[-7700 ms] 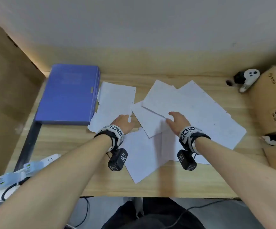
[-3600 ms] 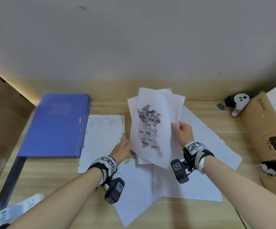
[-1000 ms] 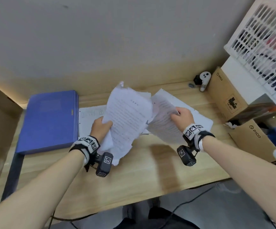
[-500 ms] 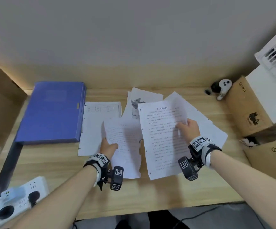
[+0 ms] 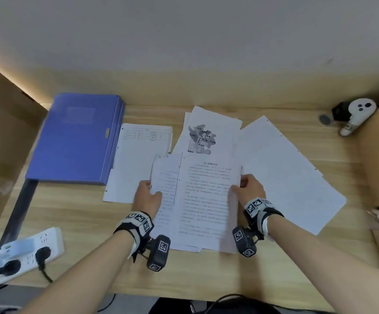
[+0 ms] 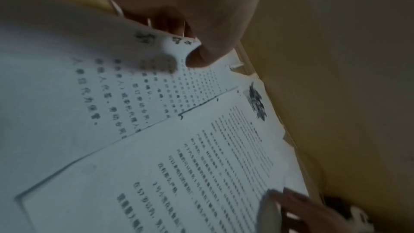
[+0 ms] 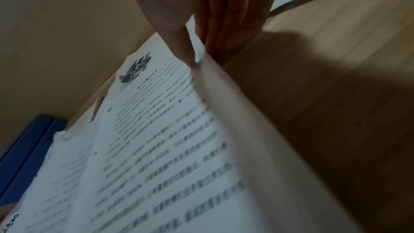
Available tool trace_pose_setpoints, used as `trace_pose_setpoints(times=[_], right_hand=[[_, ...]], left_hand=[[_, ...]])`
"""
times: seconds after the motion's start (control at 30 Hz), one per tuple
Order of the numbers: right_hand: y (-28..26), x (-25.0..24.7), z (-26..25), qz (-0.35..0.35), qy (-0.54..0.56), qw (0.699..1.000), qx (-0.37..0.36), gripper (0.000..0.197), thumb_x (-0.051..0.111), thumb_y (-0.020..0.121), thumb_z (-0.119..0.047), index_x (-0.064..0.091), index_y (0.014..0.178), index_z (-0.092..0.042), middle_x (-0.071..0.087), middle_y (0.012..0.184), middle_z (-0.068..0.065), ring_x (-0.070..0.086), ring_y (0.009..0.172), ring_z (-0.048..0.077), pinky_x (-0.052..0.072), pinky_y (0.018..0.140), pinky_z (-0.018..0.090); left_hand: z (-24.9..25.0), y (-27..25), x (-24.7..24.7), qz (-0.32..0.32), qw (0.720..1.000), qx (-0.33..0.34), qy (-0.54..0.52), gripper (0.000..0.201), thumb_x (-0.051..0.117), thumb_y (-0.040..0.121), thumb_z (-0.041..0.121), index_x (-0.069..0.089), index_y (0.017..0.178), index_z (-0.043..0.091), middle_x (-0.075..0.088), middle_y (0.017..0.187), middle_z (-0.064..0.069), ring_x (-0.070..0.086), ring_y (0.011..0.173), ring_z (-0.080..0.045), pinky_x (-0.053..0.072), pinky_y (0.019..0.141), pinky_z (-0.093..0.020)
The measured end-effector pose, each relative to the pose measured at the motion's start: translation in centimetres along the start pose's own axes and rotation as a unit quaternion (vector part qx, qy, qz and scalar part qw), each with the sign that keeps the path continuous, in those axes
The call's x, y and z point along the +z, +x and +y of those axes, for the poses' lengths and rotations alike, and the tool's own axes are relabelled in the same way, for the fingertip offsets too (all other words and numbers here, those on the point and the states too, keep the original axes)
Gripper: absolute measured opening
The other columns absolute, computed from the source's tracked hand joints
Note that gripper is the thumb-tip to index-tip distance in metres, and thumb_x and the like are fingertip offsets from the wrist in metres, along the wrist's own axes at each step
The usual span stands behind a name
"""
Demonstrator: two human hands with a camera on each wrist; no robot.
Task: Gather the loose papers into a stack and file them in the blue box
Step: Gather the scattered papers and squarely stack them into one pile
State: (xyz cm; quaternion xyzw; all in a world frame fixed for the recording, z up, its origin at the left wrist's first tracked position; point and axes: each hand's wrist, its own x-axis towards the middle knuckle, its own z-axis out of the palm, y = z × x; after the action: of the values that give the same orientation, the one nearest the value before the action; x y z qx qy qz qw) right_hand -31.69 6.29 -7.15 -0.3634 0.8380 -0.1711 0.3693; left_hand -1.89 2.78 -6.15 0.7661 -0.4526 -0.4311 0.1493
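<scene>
I am pinching the printed sheets [image 5: 206,200] at centre frame: left hand [image 5: 146,197] thumb over their left edge, right hand [image 5: 249,189] thumb and fingers nipping the right edge. The paper is sagging between the grips, so I am judging it light, limp and apt to slide sheet on sheet; mid-edge holds suit best. The map page [image 5: 203,138], form sheet [image 5: 138,159] and blank sheets [image 5: 286,173] are lying loose on the desk [image 5: 82,223]. The blue box [image 5: 77,137] is sitting closed at upper left.
</scene>
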Motion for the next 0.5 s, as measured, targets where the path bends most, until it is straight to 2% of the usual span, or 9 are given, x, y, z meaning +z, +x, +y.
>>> trace_pose_setpoints(times=[0.07,0.1,0.2,0.27,0.37,0.43,0.5], right_hand=[[0.8,-1.0,0.3,0.019,0.011,1.000,-0.012,0.026,0.064,0.079,-0.029,0.056,0.103,-0.024,0.062,0.089,-0.006,0.060,0.079,0.016,0.044,0.067,0.028],[1.3,-1.7,0.5,0.033,0.010,0.999,-0.017,0.025,0.063,0.079,-0.030,0.056,0.103,-0.025,0.061,0.088,-0.006,0.060,0.079,0.016,0.044,0.068,0.028],[3.2,-4.6,1.1,0.072,0.027,0.997,-0.015,0.018,0.060,0.082,-0.031,0.060,0.099,-0.027,0.063,0.084,-0.007,0.062,0.078,0.018,0.047,0.069,0.030],[4.6,-7.0,1.8,0.094,0.036,0.995,-0.002,0.016,0.057,0.082,-0.030,0.061,0.098,-0.027,0.065,0.086,-0.006,0.063,0.083,0.021,0.049,0.074,0.031],[7.2,-10.7,4.0,0.089,-0.003,0.996,0.001,0.028,0.065,0.081,-0.027,0.061,0.108,-0.023,0.064,0.104,0.000,0.062,0.096,0.023,0.051,0.084,0.037],[9.0,-12.8,5.5,0.087,-0.053,0.995,-0.004,0.042,0.071,0.078,-0.024,0.060,0.118,-0.018,0.058,0.119,0.006,0.058,0.110,0.026,0.049,0.093,0.041],[10.4,-14.5,6.6,0.089,-0.110,0.990,-0.005,0.056,0.076,0.075,-0.025,0.055,0.127,-0.016,0.051,0.128,0.010,0.050,0.121,0.031,0.045,0.097,0.041]], left_hand=[[0.7,0.2,0.0,0.073,0.990,0.073,0.092,0.051,0.060,0.085,0.011,0.042,0.133,0.012,0.049,0.131,-0.009,0.043,0.122,-0.027,0.043,0.101,-0.043],[1.4,0.5,0.2,0.090,0.986,0.096,0.103,0.055,0.060,0.084,0.008,0.041,0.136,0.011,0.045,0.135,-0.010,0.036,0.128,-0.028,0.039,0.105,-0.043],[4.5,1.2,1.4,0.084,0.983,0.150,0.072,0.054,0.056,0.085,0.003,0.041,0.137,0.011,0.042,0.140,-0.011,0.031,0.134,-0.027,0.034,0.110,-0.040],[7.2,1.5,3.2,0.054,0.977,0.196,0.064,0.052,0.053,0.087,0.002,0.041,0.137,0.011,0.043,0.140,-0.008,0.031,0.134,-0.023,0.032,0.110,-0.034],[11.8,2.1,6.8,-0.030,0.961,0.260,0.084,0.047,0.051,0.089,0.003,0.046,0.135,0.013,0.047,0.137,-0.004,0.038,0.131,-0.020,0.031,0.103,-0.026],[14.8,2.9,9.9,-0.099,0.944,0.291,0.121,0.042,0.052,0.088,0.006,0.051,0.129,0.015,0.050,0.134,-0.004,0.044,0.125,-0.021,0.037,0.100,-0.029],[17.3,3.8,12.9,-0.163,0.920,0.302,0.187,0.038,0.053,0.089,0.011,0.053,0.126,0.016,0.049,0.133,-0.006,0.047,0.122,-0.024,0.042,0.099,-0.035]])
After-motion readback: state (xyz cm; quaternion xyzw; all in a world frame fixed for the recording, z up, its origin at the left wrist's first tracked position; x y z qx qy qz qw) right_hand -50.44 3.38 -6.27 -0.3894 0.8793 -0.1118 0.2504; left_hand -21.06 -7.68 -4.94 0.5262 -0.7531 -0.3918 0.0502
